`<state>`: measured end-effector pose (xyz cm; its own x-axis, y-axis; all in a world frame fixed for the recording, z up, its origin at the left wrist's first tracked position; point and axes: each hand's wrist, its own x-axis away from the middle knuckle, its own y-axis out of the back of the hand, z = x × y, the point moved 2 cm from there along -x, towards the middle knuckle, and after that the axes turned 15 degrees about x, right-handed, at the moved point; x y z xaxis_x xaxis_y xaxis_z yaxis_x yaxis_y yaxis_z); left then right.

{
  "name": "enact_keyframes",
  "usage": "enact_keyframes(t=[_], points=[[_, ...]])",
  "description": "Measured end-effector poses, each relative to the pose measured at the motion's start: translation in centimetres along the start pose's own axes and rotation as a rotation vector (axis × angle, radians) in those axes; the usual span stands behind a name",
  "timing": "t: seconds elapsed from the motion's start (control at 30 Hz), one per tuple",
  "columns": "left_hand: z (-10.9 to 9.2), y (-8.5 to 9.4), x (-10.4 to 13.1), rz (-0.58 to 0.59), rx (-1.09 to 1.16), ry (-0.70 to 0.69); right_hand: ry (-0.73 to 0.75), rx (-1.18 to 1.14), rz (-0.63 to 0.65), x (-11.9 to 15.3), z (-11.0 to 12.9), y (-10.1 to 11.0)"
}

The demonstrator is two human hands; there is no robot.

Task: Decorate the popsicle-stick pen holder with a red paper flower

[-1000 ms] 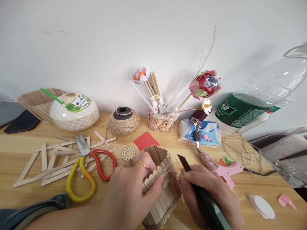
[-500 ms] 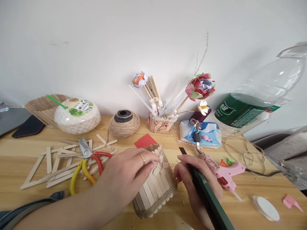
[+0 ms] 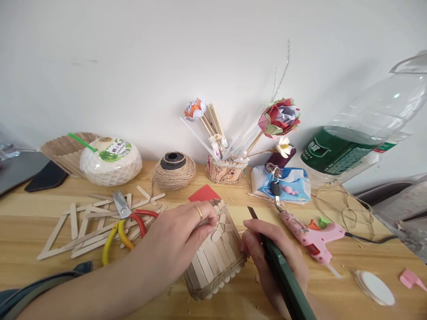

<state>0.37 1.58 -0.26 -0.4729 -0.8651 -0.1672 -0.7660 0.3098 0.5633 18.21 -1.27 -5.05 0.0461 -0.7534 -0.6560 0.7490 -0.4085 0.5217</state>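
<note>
A small basket made of craft sticks lies tilted on its side in front of me, with twine and scalloped stick ends along its near edge. Short rounded pieces form a petal shape on its wall. My left hand, with a ring on one finger, is closed at the basket's far end, its fingertips by the petals; what lies under the palm is hidden. In my right hand is a dark green utility knife, blade out and pointing away from me. The fingers of that hand are close against the basket's right side.
Scissors lie on loose craft sticks at left. Behind stand a twine spool and a stick pot with paper flowers. A pink glue gun, white discs and a large bottle are at right.
The view has shifted slightly, so most objects sit a little further right. Relative to the basket, the knife and my right hand have moved slightly left. Both hands keep their hold.
</note>
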Motion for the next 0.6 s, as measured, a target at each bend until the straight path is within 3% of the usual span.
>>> enact_keyframes(t=[0.47, 0.6], points=[[0.19, -0.01, 0.24, 0.005, -0.015, -0.056, 0.076, -0.010, -0.021, -0.03, 0.12, -0.07], [0.03, 0.18, 0.22, 0.041, 0.027, -0.006, 0.061, -0.042, -0.024, 0.39, 0.09, -0.26]])
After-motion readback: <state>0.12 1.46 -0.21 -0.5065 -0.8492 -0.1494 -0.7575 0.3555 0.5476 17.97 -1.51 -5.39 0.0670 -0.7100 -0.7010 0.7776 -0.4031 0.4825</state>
